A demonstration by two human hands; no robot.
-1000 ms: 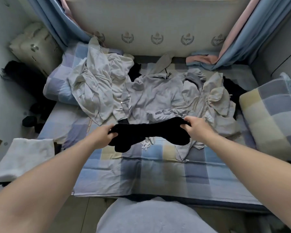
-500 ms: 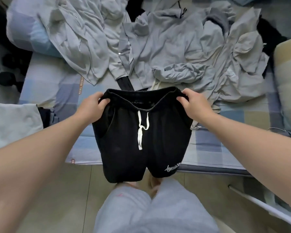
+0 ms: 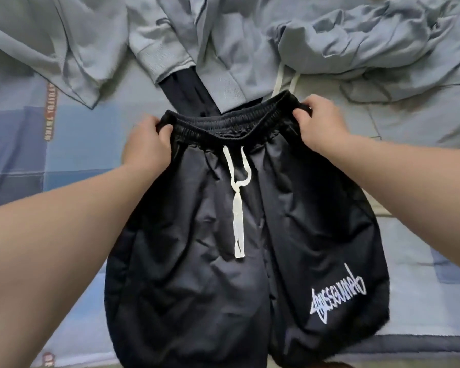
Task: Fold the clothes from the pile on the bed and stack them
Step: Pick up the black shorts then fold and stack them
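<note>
Over the near part of the bed, a pair of black shorts point(image 3: 223, 261) is held spread out, front side up, with its waistband point(image 3: 223, 120) farthest from the person and its two legs reaching toward the bed's near edge. The left end of the waistband is gripped by the left hand point(image 3: 147, 144), whose fingers point(image 3: 165, 131) are curled over the elastic and clamped on it. The right end is pinched by the right hand point(image 3: 321, 123), its fingers likewise closed on the fabric. Between the hands the waistband sags a little and is gathered. A white drawstring point(image 3: 236, 208) is seen hanging from the waistband's middle down the front of the shorts, and white script lettering point(image 3: 337, 296) is printed low on the right leg. The cloth is puffed and creased; whether it lies fully flat on the bed cannot be told.

Just beyond the waistband, a dark garment point(image 3: 189, 94) is partly covered by a pile of pale grey clothes point(image 3: 250, 35), which is heaped loosely across the far side of the shorts from left to right. A cream cord point(image 3: 278, 81) is trailed from that pile down to the waistband's right part.

Beneath and around the shorts, a checked sheet point(image 3: 16, 144) in blue, grey and pale squares is spread over the bed. To the left of the shorts a printed strip point(image 3: 49, 112) with reddish letters is seen on the sheet. Below the right leg, a darker grey band point(image 3: 409, 346) is shown along the bed's near edge.
</note>
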